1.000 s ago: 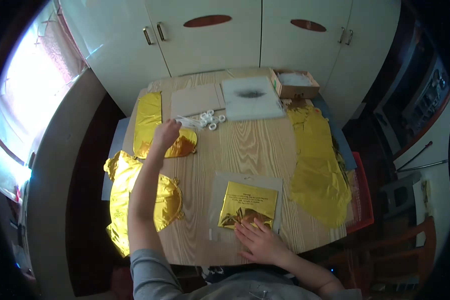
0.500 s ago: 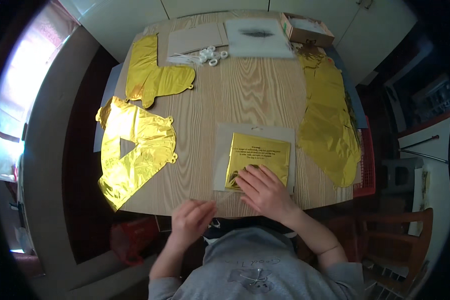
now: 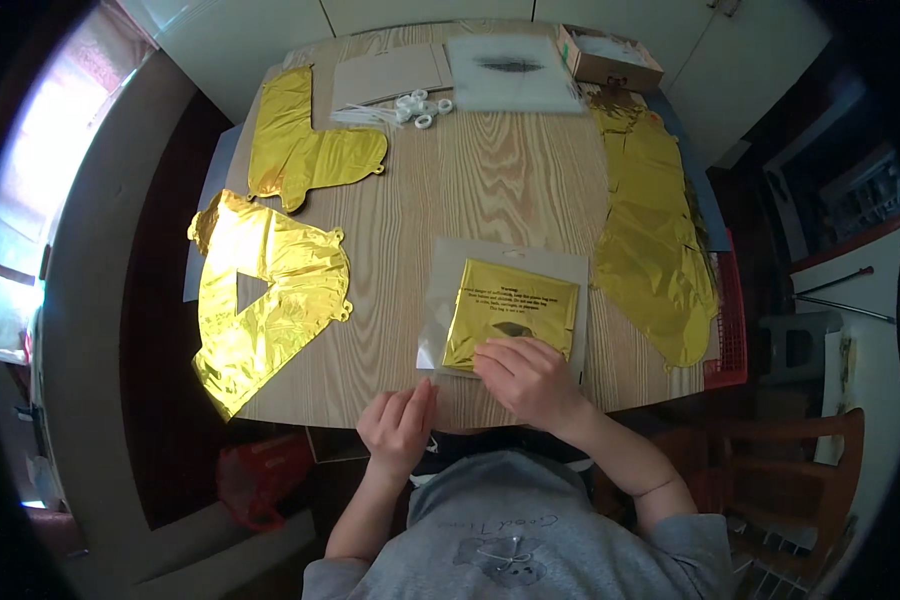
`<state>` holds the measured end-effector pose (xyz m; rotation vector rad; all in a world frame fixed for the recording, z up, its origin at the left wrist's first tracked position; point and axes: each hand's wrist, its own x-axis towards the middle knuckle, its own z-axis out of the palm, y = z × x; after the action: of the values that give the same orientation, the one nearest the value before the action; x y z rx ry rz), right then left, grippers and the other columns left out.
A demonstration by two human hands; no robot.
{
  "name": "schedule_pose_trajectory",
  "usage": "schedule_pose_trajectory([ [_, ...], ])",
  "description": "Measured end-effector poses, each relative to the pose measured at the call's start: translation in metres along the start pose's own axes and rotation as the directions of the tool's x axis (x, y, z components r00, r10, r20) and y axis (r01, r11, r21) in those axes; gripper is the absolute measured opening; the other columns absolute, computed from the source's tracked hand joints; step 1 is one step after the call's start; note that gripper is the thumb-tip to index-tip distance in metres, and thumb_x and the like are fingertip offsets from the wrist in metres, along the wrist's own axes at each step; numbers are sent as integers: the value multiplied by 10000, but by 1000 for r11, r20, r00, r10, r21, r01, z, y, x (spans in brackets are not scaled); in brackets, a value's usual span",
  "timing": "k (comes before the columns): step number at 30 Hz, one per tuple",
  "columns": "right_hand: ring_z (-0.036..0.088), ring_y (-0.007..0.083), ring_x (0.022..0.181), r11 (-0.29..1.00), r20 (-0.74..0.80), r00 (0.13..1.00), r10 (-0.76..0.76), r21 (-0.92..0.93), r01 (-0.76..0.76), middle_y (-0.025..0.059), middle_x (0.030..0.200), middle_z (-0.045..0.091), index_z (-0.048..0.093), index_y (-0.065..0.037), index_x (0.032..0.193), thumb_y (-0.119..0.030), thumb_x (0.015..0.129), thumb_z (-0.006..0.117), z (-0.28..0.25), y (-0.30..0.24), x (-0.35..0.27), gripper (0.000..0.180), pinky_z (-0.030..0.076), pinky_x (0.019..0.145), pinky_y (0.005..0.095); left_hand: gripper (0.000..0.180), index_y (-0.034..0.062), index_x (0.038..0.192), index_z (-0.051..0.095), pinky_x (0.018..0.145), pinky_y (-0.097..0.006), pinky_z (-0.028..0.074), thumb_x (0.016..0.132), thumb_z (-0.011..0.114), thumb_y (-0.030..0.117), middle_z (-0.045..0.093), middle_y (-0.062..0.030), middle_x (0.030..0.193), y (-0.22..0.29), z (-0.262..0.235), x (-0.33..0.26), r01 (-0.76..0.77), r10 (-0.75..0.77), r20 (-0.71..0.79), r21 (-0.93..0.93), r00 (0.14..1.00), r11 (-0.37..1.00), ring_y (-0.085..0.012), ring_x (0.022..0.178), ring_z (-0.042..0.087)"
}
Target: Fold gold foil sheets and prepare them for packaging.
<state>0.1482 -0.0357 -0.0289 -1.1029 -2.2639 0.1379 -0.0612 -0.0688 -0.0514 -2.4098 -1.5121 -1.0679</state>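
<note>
A clear plastic bag (image 3: 437, 285) with a folded gold foil balloon (image 3: 490, 300) inside lies at the table's near edge. Dark print runs across its upper part. My right hand (image 3: 532, 382) bends over the bag's near side, fingertips pinched together on the plastic. At the near left corner of the bag is my left hand (image 3: 398, 425), its fingers pressed together; whatever they hold is too small to make out.
Flat gold foil balloons lie at left (image 3: 270, 290), far left (image 3: 305, 145) and right (image 3: 655, 235). Along the back are a grey-white card (image 3: 390, 75), white ribbon rolls (image 3: 423, 107), clear bags (image 3: 515, 90) and an open cardboard box (image 3: 615, 72). A wooden chair (image 3: 840, 480) stands at right.
My left hand has moved up and slightly right to the bag's corner. My right fingers have gone from lying flat to bent and pinched. The bag's near left corner has shifted left.
</note>
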Motion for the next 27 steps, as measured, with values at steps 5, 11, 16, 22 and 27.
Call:
schedule_pose_trajectory([
  [5, 636, 222, 937, 1000, 13, 1000, -15, -22, 15, 61, 976, 665, 651, -57, 879, -114, 730, 682, 4, -2, -2, 163, 515, 822, 357, 301, 61, 966, 667, 538, -307, 486, 692, 789, 87, 630, -54, 735, 2, 4, 10, 94, -95, 88, 21, 992, 995, -192, 605, 604],
  [11, 613, 205, 988, 996, 32, 999, -39, -80, 41, 43, 989, 655, 661, -68, 892, -145, 763, 672, 11, 0, -5, 151, 450, 945, 402, 317, 70, 1002, 649, 567, -315, 499, 715, 776, 107, 633, -64, 796, 4, -3, 8, 223, -196, 203, -115, 959, 968, -199, 623, 615],
  [16, 581, 207, 1027, 997, -8, 1000, -22, -68, 21, 38, 988, 624, 620, -72, 889, -170, 776, 588, 16, 1, -9, 153, 399, 988, 495, 297, 68, 1012, 639, 665, -347, 513, 728, 726, 65, 640, -79, 884, 3, -15, 17, 137, -66, 314, -210, 947, 968, -240, 752, 625],
  [22, 578, 207, 1040, 997, 7, 1000, -26, -69, 26, 36, 1007, 626, 625, -72, 906, -171, 789, 585, 15, 0, -11, 159, 393, 998, 506, 238, 53, 985, 624, 740, -349, 509, 752, 663, 31, 630, -86, 954, -4, -21, 22, 90, -3, 401, -198, 916, 976, -251, 862, 614],
  [27, 579, 208, 1042, 998, 21, 999, -32, -56, 33, 36, 1010, 629, 630, -74, 905, -170, 791, 583, 13, 0, -11, 157, 393, 1001, 509, 198, 59, 951, 635, 800, -373, 497, 755, 664, 54, 637, -75, 993, -11, -11, 26, 24, 12, 303, -114, 953, 993, -243, 953, 612],
])
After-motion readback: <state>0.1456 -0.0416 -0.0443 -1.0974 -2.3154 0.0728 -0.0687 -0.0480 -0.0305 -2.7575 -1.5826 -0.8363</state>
